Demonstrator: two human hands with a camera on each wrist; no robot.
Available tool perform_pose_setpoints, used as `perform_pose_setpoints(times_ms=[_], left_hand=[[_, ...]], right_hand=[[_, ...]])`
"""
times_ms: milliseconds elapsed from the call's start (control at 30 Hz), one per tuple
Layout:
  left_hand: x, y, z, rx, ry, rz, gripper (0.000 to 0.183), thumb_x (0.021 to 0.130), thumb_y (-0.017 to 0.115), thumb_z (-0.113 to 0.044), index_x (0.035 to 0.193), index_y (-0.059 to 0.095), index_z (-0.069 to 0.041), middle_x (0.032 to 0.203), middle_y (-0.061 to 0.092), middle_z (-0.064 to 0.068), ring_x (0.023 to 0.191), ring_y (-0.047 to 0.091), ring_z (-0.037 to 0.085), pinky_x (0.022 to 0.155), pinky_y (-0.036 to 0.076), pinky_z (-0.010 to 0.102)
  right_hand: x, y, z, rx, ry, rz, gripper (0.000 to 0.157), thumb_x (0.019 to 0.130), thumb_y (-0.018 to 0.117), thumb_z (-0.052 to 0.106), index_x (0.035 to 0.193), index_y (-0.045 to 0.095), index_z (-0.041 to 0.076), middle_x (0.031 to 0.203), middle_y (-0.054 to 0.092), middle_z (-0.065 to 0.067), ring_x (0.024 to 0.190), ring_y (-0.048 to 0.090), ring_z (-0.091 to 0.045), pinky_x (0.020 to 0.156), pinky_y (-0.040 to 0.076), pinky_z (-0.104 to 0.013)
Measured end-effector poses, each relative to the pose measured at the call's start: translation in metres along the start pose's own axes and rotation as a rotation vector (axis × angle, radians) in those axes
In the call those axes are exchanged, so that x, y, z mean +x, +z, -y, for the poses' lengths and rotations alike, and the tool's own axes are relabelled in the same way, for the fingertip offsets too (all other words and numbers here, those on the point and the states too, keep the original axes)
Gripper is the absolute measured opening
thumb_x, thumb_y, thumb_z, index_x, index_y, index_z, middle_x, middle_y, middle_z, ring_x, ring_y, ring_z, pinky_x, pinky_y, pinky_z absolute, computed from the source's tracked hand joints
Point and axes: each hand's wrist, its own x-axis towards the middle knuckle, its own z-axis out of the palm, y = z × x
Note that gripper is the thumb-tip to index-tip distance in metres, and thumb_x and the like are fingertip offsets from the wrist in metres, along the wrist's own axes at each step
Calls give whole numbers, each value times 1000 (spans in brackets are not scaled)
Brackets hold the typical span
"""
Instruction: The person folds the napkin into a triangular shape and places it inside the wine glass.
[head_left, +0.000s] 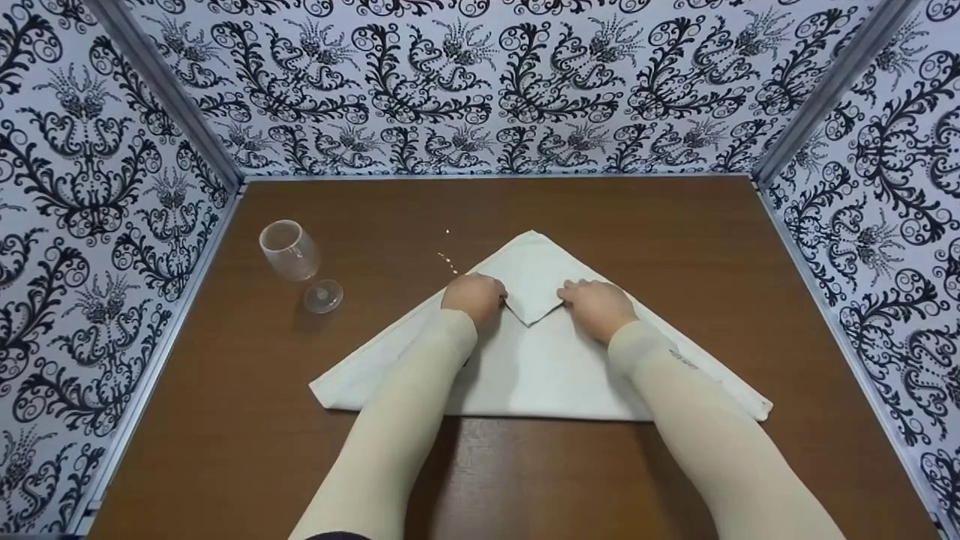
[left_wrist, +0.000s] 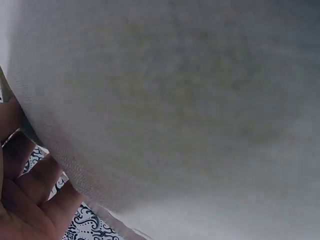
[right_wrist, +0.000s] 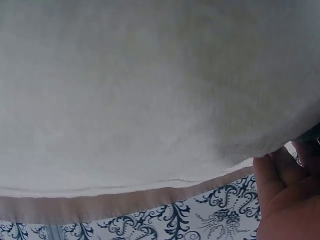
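A white cloth napkin [head_left: 525, 382] lies on the table, folded into a wide triangle with its long side toward me. From its top, a small pointed flap [head_left: 531, 289] is turned down over the middle. My left hand [head_left: 474, 298] pinches the flap's left edge, and my right hand [head_left: 598, 309] pinches its right edge. In the left wrist view the cloth [left_wrist: 170, 100] fills most of the picture, with curled fingers [left_wrist: 45, 182] at its edge. Similarly, the right wrist view shows the cloth [right_wrist: 125, 100] and fingers [right_wrist: 280, 175] at its border; the thumb is hidden.
An empty stemmed glass [head_left: 291, 255] stands upright on the brown table [head_left: 225, 420], left of the napkin. Small pale marks [head_left: 448, 261] show on the wood behind my left hand. Patterned black-and-white walls [head_left: 450, 90] enclose the back and both sides.
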Motion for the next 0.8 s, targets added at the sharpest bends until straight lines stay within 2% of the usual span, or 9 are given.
perform_pose_setpoints(times_ms=[167,367,433,500,567,667,733,800], left_hand=[[0,-6,1,29,19,-10,18,103,65,-20,108,83,-22,103,82,-1,97,78,22,87,63,43],[8,-19,6,38,8,-146,24,102,60,-8,100,82,-18,103,81,2,94,78,23,80,63,44],[11,-20,6,35,5,-157,25,102,58,-7,100,81,-16,104,80,3,94,77,24,79,63,45],[14,-18,7,22,6,-116,25,103,58,-8,103,81,-17,107,80,3,97,77,25,81,63,46],[16,-14,7,6,3,-38,25,104,58,-11,109,81,-19,111,80,2,102,77,25,85,63,48],[16,-8,7,-24,-16,53,25,106,59,-17,118,80,-22,118,80,1,109,76,25,92,62,49],[15,-5,7,-43,-36,69,24,107,59,-19,121,79,-23,119,79,1,111,75,25,94,61,49],[14,-4,7,-58,-53,54,22,106,61,-19,119,79,-23,116,80,1,109,76,25,94,61,49]], right_hand=[[0,-10,-1,11,2,1,33,107,54,12,133,74,15,133,74,-10,120,72,-36,101,57,-54],[11,-21,-4,20,67,-102,34,107,51,10,132,74,16,120,78,-14,108,75,-36,91,60,-55],[14,-22,-4,31,76,-130,32,108,50,9,128,75,15,119,78,-14,108,75,-35,90,61,-55],[16,-20,-4,47,70,-133,31,107,50,9,125,76,14,121,78,-13,109,75,-35,90,61,-54],[16,-18,-4,66,51,-110,30,107,51,8,122,77,13,122,78,-12,110,75,-35,92,61,-54],[15,-12,-3,83,30,-61,29,108,54,11,128,75,12,132,74,-13,118,72,-36,98,58,-55],[14,-9,-3,94,34,-36,29,108,56,14,132,72,11,139,70,-14,126,68,-37,105,55,-55],[12,-6,-2,100,42,-29,32,108,57,17,137,70,10,145,66,-15,132,65,-37,110,52,-54]])
